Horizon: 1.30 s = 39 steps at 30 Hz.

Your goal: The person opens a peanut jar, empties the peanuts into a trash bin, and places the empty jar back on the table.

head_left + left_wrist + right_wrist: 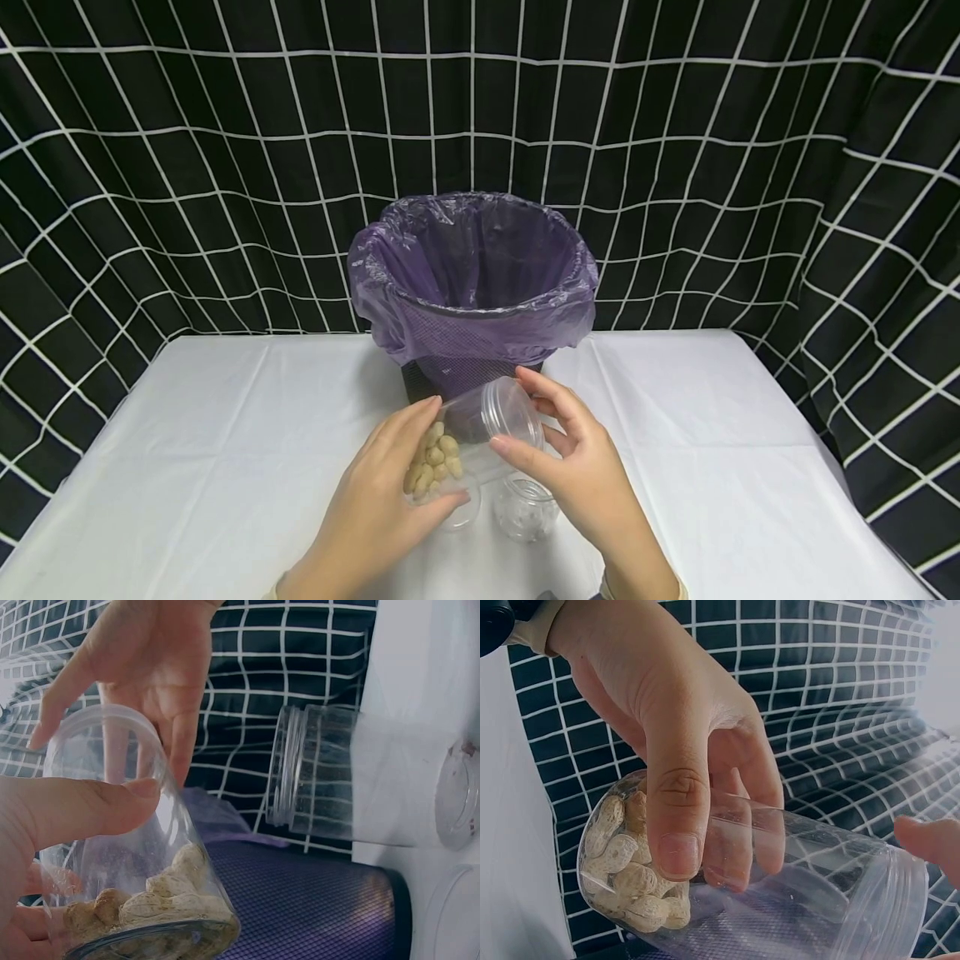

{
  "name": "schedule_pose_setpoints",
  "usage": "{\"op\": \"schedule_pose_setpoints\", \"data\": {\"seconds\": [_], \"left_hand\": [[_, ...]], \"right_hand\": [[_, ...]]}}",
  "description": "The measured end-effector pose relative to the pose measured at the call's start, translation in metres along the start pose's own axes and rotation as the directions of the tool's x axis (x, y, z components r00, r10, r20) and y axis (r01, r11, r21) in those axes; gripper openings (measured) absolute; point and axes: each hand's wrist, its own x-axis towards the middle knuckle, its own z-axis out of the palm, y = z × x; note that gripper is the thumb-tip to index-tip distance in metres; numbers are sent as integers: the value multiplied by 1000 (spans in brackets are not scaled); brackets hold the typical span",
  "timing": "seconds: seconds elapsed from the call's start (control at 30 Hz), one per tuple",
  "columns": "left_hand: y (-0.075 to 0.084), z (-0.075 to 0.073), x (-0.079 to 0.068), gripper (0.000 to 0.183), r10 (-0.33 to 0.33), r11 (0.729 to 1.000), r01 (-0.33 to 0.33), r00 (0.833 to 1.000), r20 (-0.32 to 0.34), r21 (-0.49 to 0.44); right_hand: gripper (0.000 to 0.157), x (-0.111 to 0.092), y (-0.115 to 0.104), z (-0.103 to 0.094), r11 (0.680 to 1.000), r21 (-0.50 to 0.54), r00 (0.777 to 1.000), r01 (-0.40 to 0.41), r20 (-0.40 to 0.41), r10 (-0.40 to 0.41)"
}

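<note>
A clear plastic jar (187,825) with several peanuts (634,877) at its base lies tilted between both hands, its neck end toward the right. My left hand (378,483) grips the jar's body near the peanuts, thumb in front and fingers behind. Around the translucent lid (517,417) at the other end curve the thumb and fingers of my right hand (581,458). Only fingertips of the right hand show at the edge of the right wrist view. Beneath the hands, a second clear jar (527,508) stands on the table, its threaded neck upward.
A clear round lid (461,510) lies on the white tablecloth (225,467), left of the standing jar. Just beyond the hands stands a mesh bin (420,383) lined with a purple plastic bag (375,283). A black curtain with white grid lines (225,150) hangs behind and at both sides.
</note>
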Motion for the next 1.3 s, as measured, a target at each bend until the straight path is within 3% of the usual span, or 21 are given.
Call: {"op": "schedule_pose_setpoints", "data": {"seconds": [0.57, 1.0, 1.3], "left_hand": [[-1, 0, 0, 94, 5, 1000, -5, 1000, -2, 1], [0, -1, 0, 93, -5, 1000, 5, 1000, 6, 1], [0, 0, 0, 93, -2, 1000, 2, 1000, 2, 6]], "right_hand": [[60, -1, 1, -1, 996, -4, 995, 88, 44, -87], [64, 0, 0, -1, 1000, -24, 1000, 13, 0, -13], [60, -1, 1, -2, 999, 4, 999, 51, 16, -51]]}}
